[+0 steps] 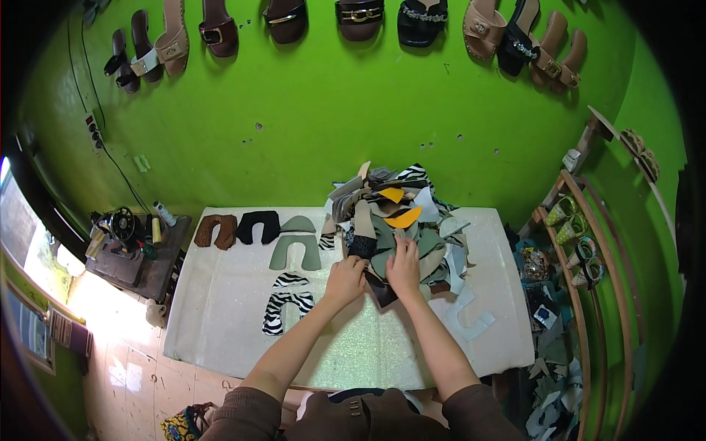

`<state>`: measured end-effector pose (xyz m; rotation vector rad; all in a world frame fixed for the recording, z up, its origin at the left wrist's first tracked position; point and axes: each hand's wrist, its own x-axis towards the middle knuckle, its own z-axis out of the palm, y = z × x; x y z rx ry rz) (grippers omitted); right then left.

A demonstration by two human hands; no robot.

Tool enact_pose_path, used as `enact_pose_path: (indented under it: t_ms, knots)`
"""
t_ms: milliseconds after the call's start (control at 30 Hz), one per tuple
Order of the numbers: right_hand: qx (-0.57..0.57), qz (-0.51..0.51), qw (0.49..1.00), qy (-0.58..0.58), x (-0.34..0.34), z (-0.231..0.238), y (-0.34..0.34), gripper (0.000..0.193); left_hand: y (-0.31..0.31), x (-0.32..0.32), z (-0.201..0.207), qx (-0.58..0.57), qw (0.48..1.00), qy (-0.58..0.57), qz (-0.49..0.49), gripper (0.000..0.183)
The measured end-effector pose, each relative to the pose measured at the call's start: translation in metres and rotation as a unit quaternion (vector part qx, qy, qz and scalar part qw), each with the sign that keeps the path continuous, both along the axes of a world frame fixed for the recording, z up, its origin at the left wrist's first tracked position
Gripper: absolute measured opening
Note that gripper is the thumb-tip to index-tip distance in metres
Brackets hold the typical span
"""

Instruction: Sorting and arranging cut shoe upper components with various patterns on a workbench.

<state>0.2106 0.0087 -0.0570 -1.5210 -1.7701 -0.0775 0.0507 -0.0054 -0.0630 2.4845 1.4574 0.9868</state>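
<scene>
A heaped pile of cut fabric and leather scraps (429, 246) rises at the back right of the table, in grey-green, black, beige, zebra print and yellow. Both my hands reach into its near side. My left hand (347, 281) has bent fingers at the lower edge of a black textured scrap (360, 246); what lies between them is hidden. My right hand (404, 268) rests on grey-green pieces, fingers stretched out and slightly apart. Left of the pile lie U-shaped pieces: brown (215, 231), black (258, 227), grey-green (296, 252) and zebra-print (287, 312), plus curved grey-green (298, 223) and zebra (291, 279) pieces.
The pieces lie on a pale-covered table (213, 323). A light-blue U-shaped piece (469, 316) is right of the pile. A sewing machine (123, 228) stands at left, a wooden rack (579, 279) with sandals at right. More scraps (548, 397) lie below it. Sandals (360, 20) hang on the green wall.
</scene>
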Motion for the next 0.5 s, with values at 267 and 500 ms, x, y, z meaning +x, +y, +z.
enact_pose_path:
  t_ms: [267, 500]
  knots:
    - [-0.005, -0.086, 0.993, 0.079, 0.026, 0.004, 0.032, 0.025, 0.021, -0.006, 0.007, -0.042, 0.999, -0.009, 0.007, 0.029]
    - [0.034, -0.089, 0.947, 0.307, 0.057, 0.038, 0.039, 0.021, 0.035, -0.011, 0.017, -0.085, 0.994, -0.067, 0.001, 0.026]
